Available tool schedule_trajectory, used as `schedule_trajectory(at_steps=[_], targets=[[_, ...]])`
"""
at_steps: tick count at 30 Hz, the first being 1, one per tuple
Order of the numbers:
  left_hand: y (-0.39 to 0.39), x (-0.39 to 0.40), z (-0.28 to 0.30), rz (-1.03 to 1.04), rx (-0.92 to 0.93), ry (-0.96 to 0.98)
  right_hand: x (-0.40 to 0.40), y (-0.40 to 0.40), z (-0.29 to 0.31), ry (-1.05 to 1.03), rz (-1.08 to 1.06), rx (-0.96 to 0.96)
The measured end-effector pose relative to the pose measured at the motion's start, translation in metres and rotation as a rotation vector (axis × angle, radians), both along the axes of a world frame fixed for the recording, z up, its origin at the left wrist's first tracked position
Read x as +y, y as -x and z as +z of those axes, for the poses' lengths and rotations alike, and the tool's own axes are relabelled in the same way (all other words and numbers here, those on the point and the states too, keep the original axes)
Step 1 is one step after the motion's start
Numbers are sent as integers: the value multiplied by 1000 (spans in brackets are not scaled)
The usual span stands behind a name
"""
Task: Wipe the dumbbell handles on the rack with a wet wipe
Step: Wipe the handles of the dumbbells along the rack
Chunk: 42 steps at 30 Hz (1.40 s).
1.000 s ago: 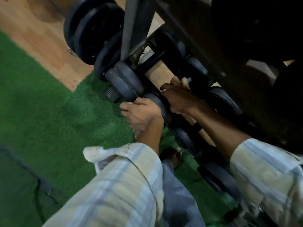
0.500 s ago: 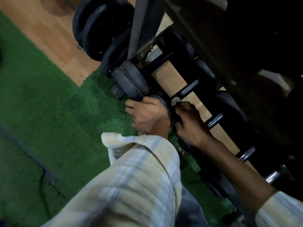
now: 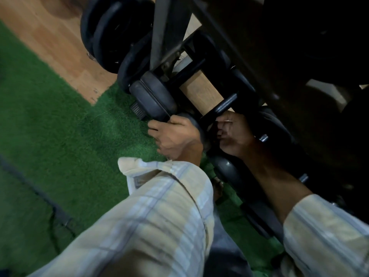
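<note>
1. The dumbbell rack (image 3: pixel 169 27) stood at the upper centre, its dark frame post rising over the green turf (image 3: pixel 60 126) and the wooden floor (image 3: pixel 50 37).
2. A row of black dumbbells lay on the lowest tier of the rack, running down and to the right from the frame post.
3. The left hand (image 3: pixel 175 136) rested on the near end weight (image 3: pixel 194 124) of one dumbbell, just below the post. Its fingers were curled over the weight's edge in a loose grasp.
4. The right hand (image 3: pixel 233 134) was just to the right of that weight, at the dumbbell handle (image 3: pixel 225 104). Its fingers were curled closed. Whether they gripped the handle could not be told.
5. The wet wipe could not be made out; the picture was blurred and dark at the right hand.
6. Both forearms wore pale plaid sleeves (image 3: pixel 159 216), below the rack.
</note>
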<state>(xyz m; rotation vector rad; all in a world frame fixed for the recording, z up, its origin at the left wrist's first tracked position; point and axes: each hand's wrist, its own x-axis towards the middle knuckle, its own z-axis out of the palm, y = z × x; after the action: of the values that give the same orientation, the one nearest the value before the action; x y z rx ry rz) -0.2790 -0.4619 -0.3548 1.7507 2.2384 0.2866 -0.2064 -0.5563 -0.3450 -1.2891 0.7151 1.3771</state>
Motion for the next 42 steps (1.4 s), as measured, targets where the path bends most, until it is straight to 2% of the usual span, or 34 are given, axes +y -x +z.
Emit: schedule_trajectory(at_steps=[4,6,10,12,17,20,22,24,26,30,33,35,38,42], targets=[[-4,0,0,0,11,-25,15,-4,-18,-83,-245,117],[-3,0,0,-2,26,-21,27,-2,-22,-128,-349,102],[-3,0,0,-6,12,-10,44,2,-30,-69,-352,62],[-4,1,1,-6,5,-17,48,4,-34,-29,-285,45],[-3,1,1,0,6,-15,39,13,-39,204,-69,-292],[-4,1,1,-1,0,-3,27,18,-27,427,159,-508],[-5,0,2,1,-2,-4,20,21,-17,556,250,-770],[-5,0,3,6,-2,-1,18,24,-14,439,333,-1104],[-5,-1,3,9,-7,6,16,23,-17,257,514,-1312],[-4,-1,4,7,-10,28,5,16,-19,93,766,-1512],[-3,-1,3,4,-12,35,-6,9,-22,53,914,-1603],[-4,-1,3,3,-15,35,-12,-5,-23,124,903,-1690],[-4,-1,3,-2,-8,28,-12,-22,-16,293,674,-1802],[-2,-1,4,-14,1,39,-4,-18,-10,412,539,-1728]])
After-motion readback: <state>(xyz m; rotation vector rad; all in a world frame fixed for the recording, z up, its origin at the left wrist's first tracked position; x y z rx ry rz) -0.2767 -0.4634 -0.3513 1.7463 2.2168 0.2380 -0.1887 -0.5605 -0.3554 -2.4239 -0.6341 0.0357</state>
